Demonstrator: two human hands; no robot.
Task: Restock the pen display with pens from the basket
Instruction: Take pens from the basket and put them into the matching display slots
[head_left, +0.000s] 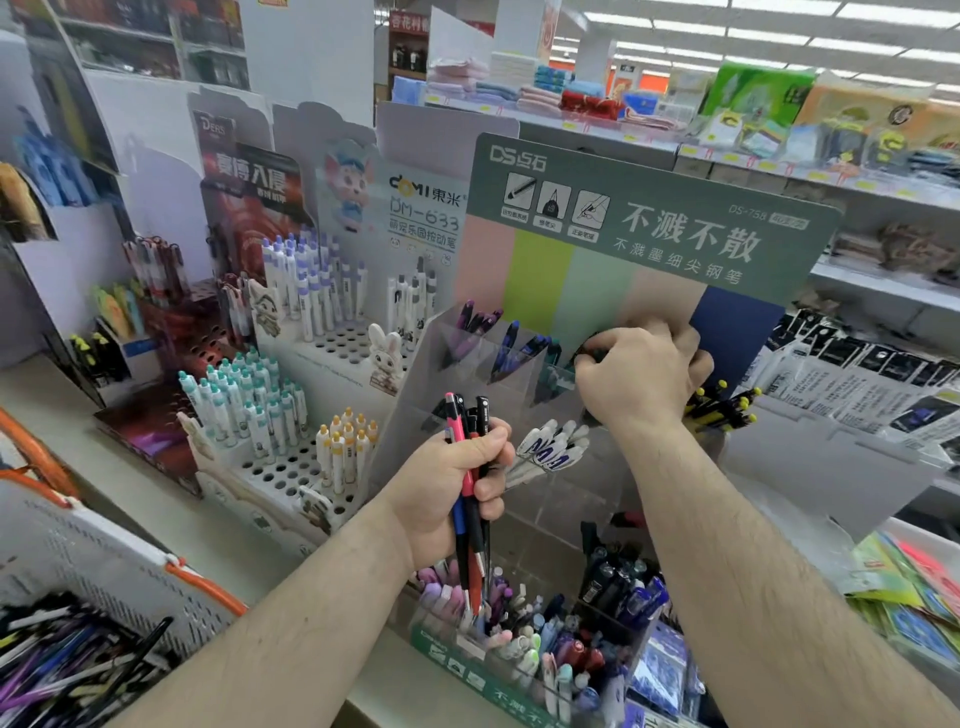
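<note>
Pens: mixed red, blue, black bundle (470, 467) sitting in left hand (452, 480), fingers curling round it, centre frame. Right hand (641, 374) at 1 o'clock pinching dark pen (587, 356) into clear acrylic tiered display (415, 395). Upper compartments holding few pens; grey perforated basket (104, 566) at 8 o'clock holding many more.

Bright, even light falls from ceiling strip lights (779, 36) at upper right, leaving only soft shadows. Wide-angle distortion bends the edges; the basket (78, 649) at lower left is motion-blurred.
</note>
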